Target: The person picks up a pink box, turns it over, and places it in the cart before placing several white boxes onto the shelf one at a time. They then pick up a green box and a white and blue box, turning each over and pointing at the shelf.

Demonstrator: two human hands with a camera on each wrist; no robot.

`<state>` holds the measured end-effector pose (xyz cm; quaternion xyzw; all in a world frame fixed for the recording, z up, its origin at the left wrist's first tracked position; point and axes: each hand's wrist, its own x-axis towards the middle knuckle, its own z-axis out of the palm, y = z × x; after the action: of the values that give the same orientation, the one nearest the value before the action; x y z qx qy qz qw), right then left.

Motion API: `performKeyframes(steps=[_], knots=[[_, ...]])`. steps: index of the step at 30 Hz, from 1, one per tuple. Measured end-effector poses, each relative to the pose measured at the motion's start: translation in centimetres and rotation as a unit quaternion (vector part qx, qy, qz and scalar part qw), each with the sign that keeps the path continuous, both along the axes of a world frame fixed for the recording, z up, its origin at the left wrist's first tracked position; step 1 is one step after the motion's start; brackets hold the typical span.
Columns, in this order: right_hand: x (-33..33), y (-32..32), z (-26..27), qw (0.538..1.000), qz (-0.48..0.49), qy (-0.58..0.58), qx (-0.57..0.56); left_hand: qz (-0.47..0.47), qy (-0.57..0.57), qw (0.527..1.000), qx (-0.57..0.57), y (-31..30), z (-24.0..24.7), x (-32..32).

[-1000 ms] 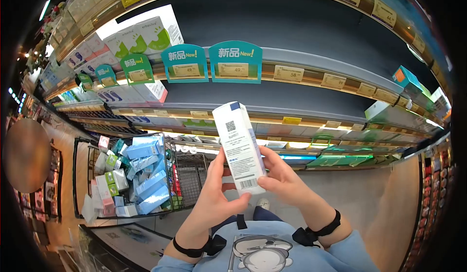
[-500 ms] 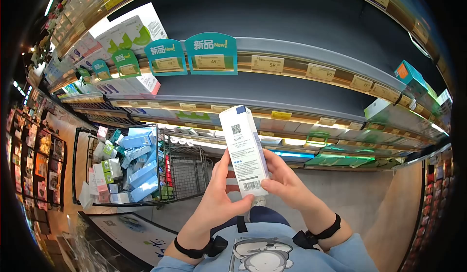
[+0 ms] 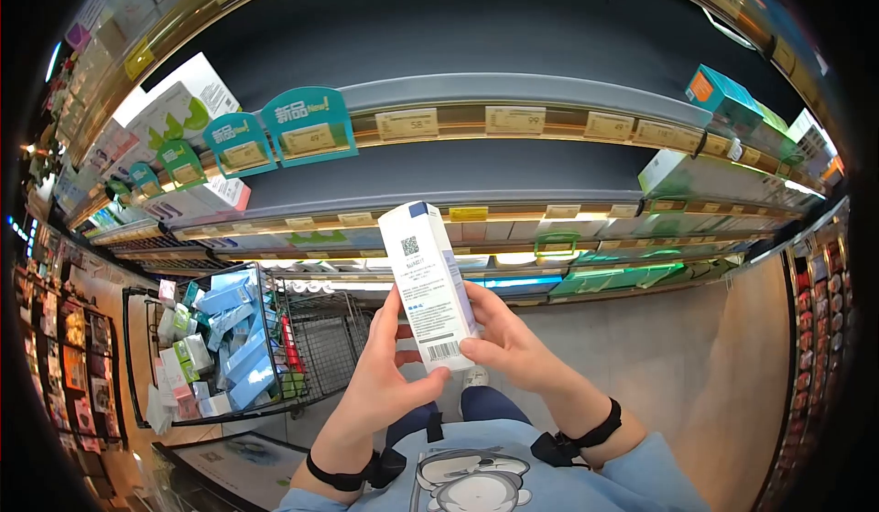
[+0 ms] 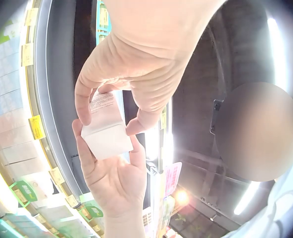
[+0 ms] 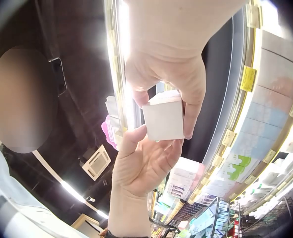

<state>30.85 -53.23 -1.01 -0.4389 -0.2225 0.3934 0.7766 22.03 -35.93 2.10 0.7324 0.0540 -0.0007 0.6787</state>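
Note:
A tall white box (image 3: 428,292) with a QR code, small print and a barcode is held upright, slightly tilted, between both hands. The left hand (image 3: 389,375) grips its left side, thumb near the bottom edge. On the other side the right hand (image 3: 513,343) grips it, thumb over the lower corner by the barcode. Both wrist views show the box's plain end: in the left wrist view the box (image 4: 107,141) sits between the left hand (image 4: 131,74) and the right hand (image 4: 117,188); in the right wrist view the box (image 5: 164,120) lies between the same hands.
A shelf (image 3: 513,91) with price tags spans the front, with boxes at its left and right ends. A wire cart (image 3: 137,365) full of blue, white and green boxes stands at left. Another rack (image 3: 810,347) is at the far right.
The head view has turned, so the shelf tags and left-hand boxes appear farther left. Both hands keep their grip on the box, which sits slightly left of where it was in the frame.

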Motion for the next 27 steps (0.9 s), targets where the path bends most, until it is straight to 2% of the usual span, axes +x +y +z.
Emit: performKeyframes(steps=[27], knots=[[0.3, -7.1, -1.0, 0.992, -0.119, -0.022, 0.045, -0.085, 0.019, 0.996, 0.007, -6.7, 1.2, 4.1]])
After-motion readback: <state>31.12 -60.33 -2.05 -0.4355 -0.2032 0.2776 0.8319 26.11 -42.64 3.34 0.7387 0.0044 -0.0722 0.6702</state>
